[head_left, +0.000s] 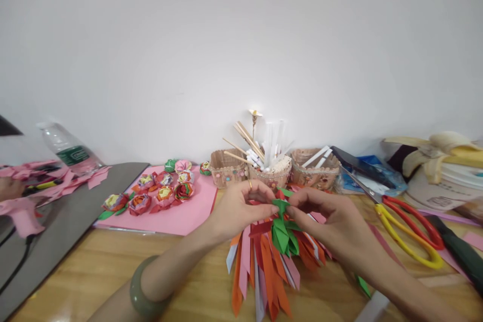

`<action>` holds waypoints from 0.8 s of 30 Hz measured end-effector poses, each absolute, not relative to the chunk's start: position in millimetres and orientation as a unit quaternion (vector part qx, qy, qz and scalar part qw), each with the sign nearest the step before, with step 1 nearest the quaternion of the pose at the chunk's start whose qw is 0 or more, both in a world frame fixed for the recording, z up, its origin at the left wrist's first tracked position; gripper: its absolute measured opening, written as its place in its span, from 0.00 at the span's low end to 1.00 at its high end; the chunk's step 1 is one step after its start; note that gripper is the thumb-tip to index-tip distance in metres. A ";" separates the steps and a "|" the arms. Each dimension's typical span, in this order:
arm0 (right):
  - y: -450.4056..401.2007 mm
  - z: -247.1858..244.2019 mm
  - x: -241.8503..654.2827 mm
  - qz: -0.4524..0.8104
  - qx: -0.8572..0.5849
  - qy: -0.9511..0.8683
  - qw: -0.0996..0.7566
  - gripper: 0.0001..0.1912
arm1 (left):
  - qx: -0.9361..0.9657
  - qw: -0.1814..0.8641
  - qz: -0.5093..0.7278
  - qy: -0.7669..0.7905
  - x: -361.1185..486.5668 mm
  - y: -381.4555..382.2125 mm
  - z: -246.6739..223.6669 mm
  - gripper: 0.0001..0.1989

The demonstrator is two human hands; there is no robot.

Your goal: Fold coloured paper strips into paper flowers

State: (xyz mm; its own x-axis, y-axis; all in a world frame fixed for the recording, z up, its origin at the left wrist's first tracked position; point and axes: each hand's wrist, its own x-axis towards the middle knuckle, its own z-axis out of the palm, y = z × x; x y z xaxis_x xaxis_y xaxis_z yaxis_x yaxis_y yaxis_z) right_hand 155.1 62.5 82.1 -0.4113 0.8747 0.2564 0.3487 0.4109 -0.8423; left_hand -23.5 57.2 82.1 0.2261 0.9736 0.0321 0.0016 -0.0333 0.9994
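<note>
A green folded paper piece (280,234), with leaf-like points, is held up between my two hands. My left hand (245,207) pinches its upper left edge between thumb and fingers. On the opposite side, my right hand (332,214) is closed on the same piece with thumb and forefinger. Behind and below it spread loose folded paper strips (260,266) in orange, pink, red and pale lilac. A bit of red paper shows just above the green piece, partly hidden by my fingers.
Several paper flowers (165,196) lie on a pink sheet (199,219) at left. Small baskets (226,173) with sticks stand by the wall. Scissors (411,231) lie at right. Another person's hand (10,188), a pink glue gun (23,216) and a bottle (71,148) are far left.
</note>
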 end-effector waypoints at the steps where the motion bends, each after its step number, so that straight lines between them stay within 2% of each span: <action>1: 62.8 82.6 155.4 0.375 -0.402 -0.753 0.361 0.07 | 0.558 0.553 0.443 0.432 -24.1 58.0 82.4 0.07; 6: 65.2 85.8 156.0 0.428 -0.387 -0.747 0.331 0.06 | 0.549 0.571 0.444 0.419 -25.9 58.9 80.8 0.07; 13: 59.9 85.8 154.0 0.261 -0.389 -0.805 0.364 0.05 | 0.537 0.581 0.423 0.442 -26.2 57.0 83.5 0.08; 18: 60.1 89.2 155.9 0.324 -0.355 -0.821 0.309 0.07 | 0.526 0.604 0.420 0.427 -26.9 57.8 87.9 0.06; 22: 57.5 88.4 154.7 0.302 -0.376 -0.820 0.309 0.09 | 0.545 0.565 0.425 0.450 -22.9 53.4 86.6 0.05; 24: 55.9 86.9 153.4 0.266 -0.390 -0.824 0.313 0.10 | 0.589 0.489 0.454 0.455 -19.6 48.6 84.9 0.03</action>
